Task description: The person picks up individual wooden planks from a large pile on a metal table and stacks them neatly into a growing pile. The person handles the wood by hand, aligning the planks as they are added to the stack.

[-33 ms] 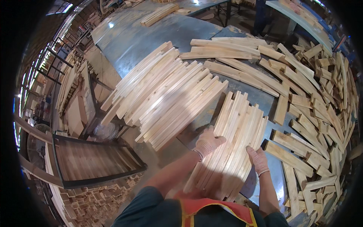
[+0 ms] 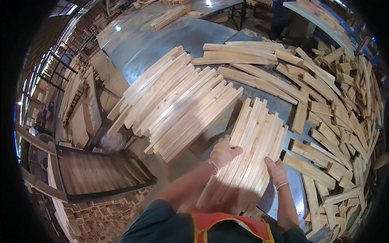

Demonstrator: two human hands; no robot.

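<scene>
Side by side in front of me lies a row of pale wooden strips, their far ends uneven. My left hand, in a knit glove, presses against the row's left side with the thumb over the top. On the opposite side my right hand, gloved too, clasps the outer strip with its thumb on top. The row is squeezed between both hands; the fingers below the edges are hidden. To the left and farther off, a wider row of similar strips rests on the metal table.
Loose boards lie beyond the rows, and a large jumbled heap of short wood pieces fills the right side. At lower left a dark-framed wooden panel sits above stacked wood. A small board stack is at the far end.
</scene>
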